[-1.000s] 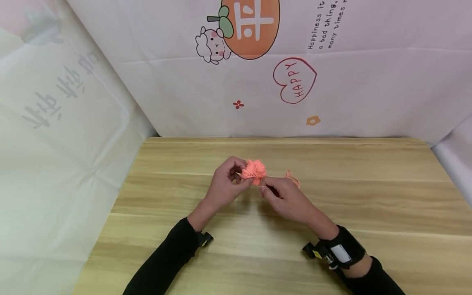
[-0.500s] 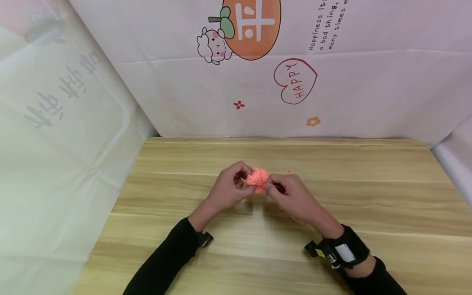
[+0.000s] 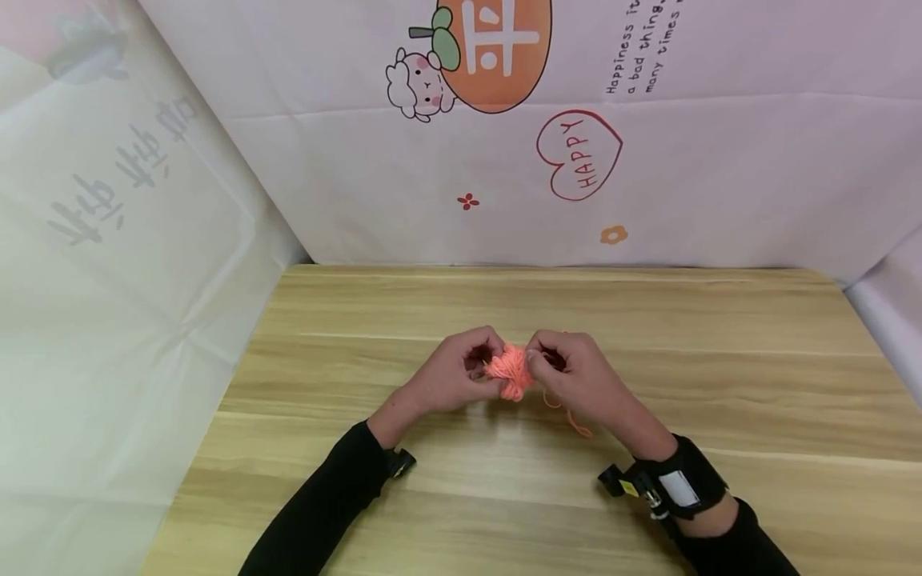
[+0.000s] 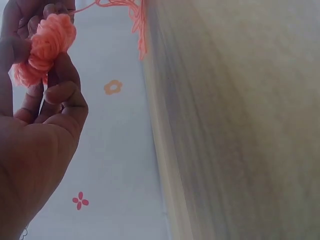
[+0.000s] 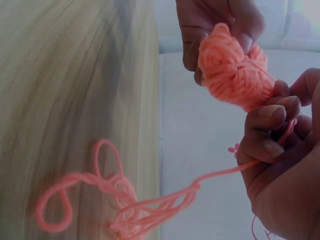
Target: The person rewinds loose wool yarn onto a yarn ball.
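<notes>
Moved nearer to the body and slightly rightward since a second ago: in the head view, find the coral-pink, lumpy bundle of wound yarn [image 3: 511, 373] held above the pale wood-grain surface [image 3: 432, 512], between the left hand [image 3: 457, 372] and the right hand [image 3: 579, 368], before a white printed cloth [image 3: 346, 184]. In the left wrist view, see the bundle clamped between thumb and fingers of the left hand. In the right wrist view, note right fingers curled round a thin coral strand [image 5: 225, 172], with fingertips at the bundle's edge; follow it down to loose, tangled coral loops [image 5: 121, 190]. Cannot tell whether resting on the surface.
</notes>
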